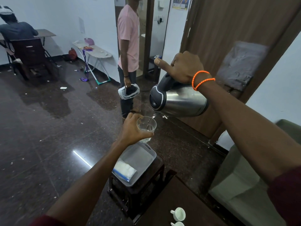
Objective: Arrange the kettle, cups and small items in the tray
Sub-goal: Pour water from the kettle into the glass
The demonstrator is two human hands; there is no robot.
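Kettle first: your brushed stainless-steel electric kettle with the black lid and handle [179, 99] hangs in the air, tipped well over to the left, its shiny rounded body reflecting the room. Your right hand [184, 67] is wrapped tight around the black handle, thumb stretched out, orange cord bracelets [202, 79] at the wrist. A thin stream of water falls from the spout into the clear drinking glass [146, 128] that your left hand [132, 129] grips around its side. Below, the translucent grey plastic tray [143, 160] sits on a dark wooden stool [133, 193], holding a zip bag of white stuff [124, 170]. Two white ceramic cups [178, 214] stand on the brown table, apart from the tray.
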